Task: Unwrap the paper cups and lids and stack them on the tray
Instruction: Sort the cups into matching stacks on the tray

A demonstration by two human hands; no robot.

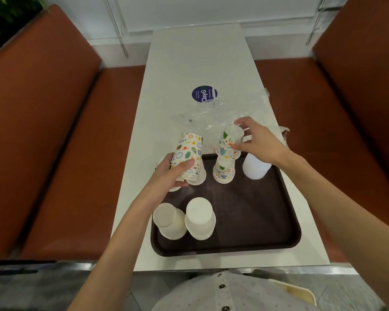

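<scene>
A dark brown tray (256,221) lies on the white table. My left hand (173,173) grips a stack of patterned paper cups (189,151) held upside down over the tray's far left corner. My right hand (256,142) pinches a patterned cup (229,140) just above a short stack of patterned cups (224,170) standing upside down on the tray. Two stacks of plain white cups (171,221) (200,218) stand at the tray's near left. A stack of translucent white lids (255,168) sits at the tray's far right, partly behind my right wrist.
Crumpled clear plastic wrap (222,113) lies on the table (189,63) beyond the tray, next to a round blue sticker (204,94). Orange-brown bench seats (65,131) flank the table on both sides. More wrap (284,133) hangs at the table's right edge.
</scene>
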